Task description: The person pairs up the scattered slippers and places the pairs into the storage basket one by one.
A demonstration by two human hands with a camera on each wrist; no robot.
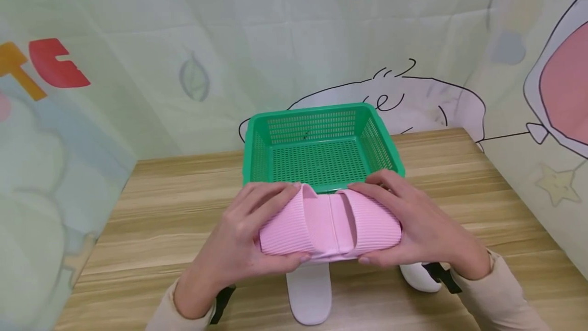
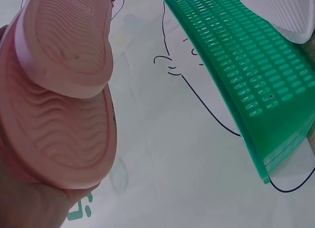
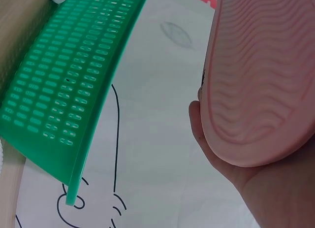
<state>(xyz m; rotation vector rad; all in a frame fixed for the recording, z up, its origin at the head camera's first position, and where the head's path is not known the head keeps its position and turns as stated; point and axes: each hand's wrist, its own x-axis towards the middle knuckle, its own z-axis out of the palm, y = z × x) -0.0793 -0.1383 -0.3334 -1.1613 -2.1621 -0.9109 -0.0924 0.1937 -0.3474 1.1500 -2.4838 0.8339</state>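
Note:
Two pink ribbed slippers (image 1: 329,223) are stacked together and held between both hands just above the table, in front of a green perforated basket (image 1: 321,152). My left hand (image 1: 250,229) grips their left end, with the thumb underneath and the fingers over the top. At the other end my right hand (image 1: 409,218) grips in the same way. The left wrist view shows the wavy pink soles (image 2: 59,90) with the basket wall (image 2: 241,75) beyond. One pink sole (image 3: 261,80) rests on my palm in the right wrist view.
The basket is empty and stands at the back middle of the wooden table (image 1: 151,208). White slippers lie below my hands, one (image 1: 309,290) at centre front and another (image 1: 418,276) under my right wrist. Cartoon-printed cloth walls (image 1: 115,65) close in the table on three sides.

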